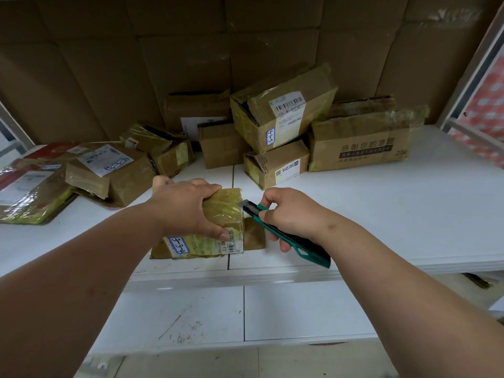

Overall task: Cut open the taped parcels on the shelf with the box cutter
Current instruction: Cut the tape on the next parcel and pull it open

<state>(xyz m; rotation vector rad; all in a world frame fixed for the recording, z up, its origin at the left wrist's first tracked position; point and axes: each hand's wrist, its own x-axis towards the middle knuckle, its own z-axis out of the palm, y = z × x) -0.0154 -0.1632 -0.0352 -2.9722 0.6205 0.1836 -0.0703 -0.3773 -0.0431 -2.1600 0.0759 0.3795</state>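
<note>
A small brown parcel [223,214], wrapped in shiny yellowish tape and tagged "3-3-4", lies near the front edge of the white shelf [381,203]. My left hand [185,207] grips it from above, fingers over its far side and thumb on the front label. My right hand [289,214] holds a green and black box cutter [289,233]. Its short blade touches the parcel's upper right edge. A loose flap of the parcel lies flat to the right of it, under the cutter.
Several more taped cardboard parcels [283,105] are piled at the back middle and right of the shelf, others [109,170] at the left with a flat red-printed packet [27,186]. Cardboard sheets line the wall behind. A lower white shelf [245,315] is below.
</note>
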